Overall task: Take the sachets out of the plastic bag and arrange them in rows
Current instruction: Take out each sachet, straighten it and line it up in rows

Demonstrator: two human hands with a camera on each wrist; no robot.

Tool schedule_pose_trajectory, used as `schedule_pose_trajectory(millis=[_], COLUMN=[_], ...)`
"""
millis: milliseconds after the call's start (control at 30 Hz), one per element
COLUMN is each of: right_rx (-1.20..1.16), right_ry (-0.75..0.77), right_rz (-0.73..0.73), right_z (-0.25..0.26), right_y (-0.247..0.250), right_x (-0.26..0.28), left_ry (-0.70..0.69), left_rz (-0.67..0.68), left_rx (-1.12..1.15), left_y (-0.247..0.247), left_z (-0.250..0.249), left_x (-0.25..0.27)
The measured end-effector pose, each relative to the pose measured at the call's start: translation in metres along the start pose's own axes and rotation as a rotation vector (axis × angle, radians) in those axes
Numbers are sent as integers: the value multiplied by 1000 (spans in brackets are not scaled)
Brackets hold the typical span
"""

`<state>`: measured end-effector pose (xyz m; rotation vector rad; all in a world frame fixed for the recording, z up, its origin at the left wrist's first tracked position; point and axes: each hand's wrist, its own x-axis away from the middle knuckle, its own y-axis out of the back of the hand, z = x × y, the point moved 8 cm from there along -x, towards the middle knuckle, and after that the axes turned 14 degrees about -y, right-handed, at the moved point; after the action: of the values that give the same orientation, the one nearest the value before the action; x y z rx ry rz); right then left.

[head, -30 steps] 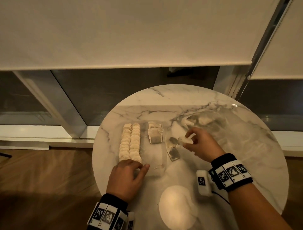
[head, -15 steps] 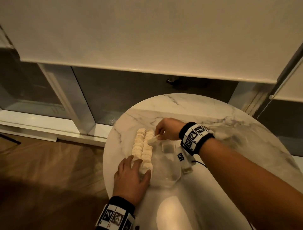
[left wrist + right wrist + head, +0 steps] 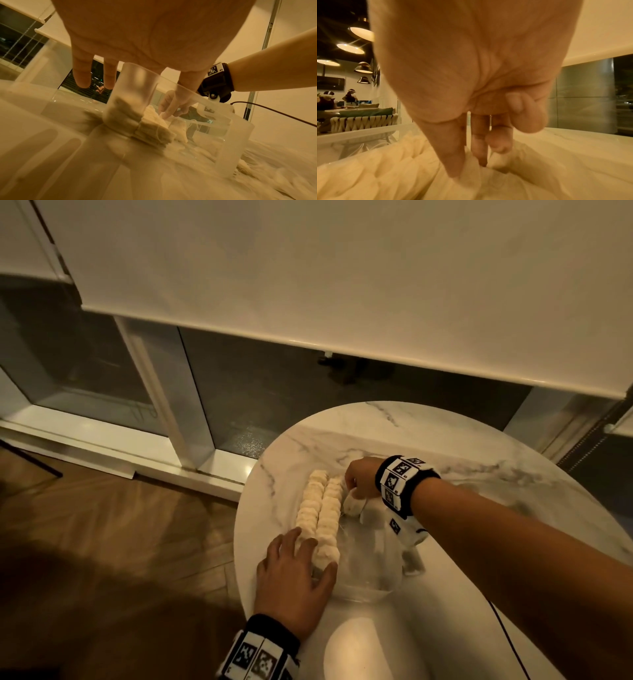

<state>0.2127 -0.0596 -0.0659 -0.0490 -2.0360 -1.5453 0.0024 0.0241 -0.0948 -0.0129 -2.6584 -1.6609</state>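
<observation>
Two rows of pale sachets lie side by side on the round marble table. My left hand rests flat at their near end, fingers straight against the last sachets. At the far end of the right row, my right hand pinches one sachet between thumb and fingers. That same pinched sachet appears in the right wrist view under my right hand. Clear plastic packaging lies just right of the rows. The stacked sachets also show through the clear plastic.
The table's left rim is close to my left hand, with wood floor below it. A window frame and a lowered blind stand behind. A thin cable runs under my right forearm.
My right hand carried a sachet from the table's right side across to the far end of the right row. My left hand stayed at the rows' near end. The head view swung left.
</observation>
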Motion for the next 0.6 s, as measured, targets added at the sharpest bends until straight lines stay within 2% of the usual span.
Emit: schedule_pose_trajectory(millis=[233,600], right_rx=[-23,-103], right_ry=[-46,-77], right_rz=[-187,-285], right_z=[1,3], right_y=[16,33], right_x=[4,4], left_ry=[4,2], left_rz=[5,1], left_rx=[7,-6], left_y=[-1,-1], left_z=[1,2], left_x=[2,1])
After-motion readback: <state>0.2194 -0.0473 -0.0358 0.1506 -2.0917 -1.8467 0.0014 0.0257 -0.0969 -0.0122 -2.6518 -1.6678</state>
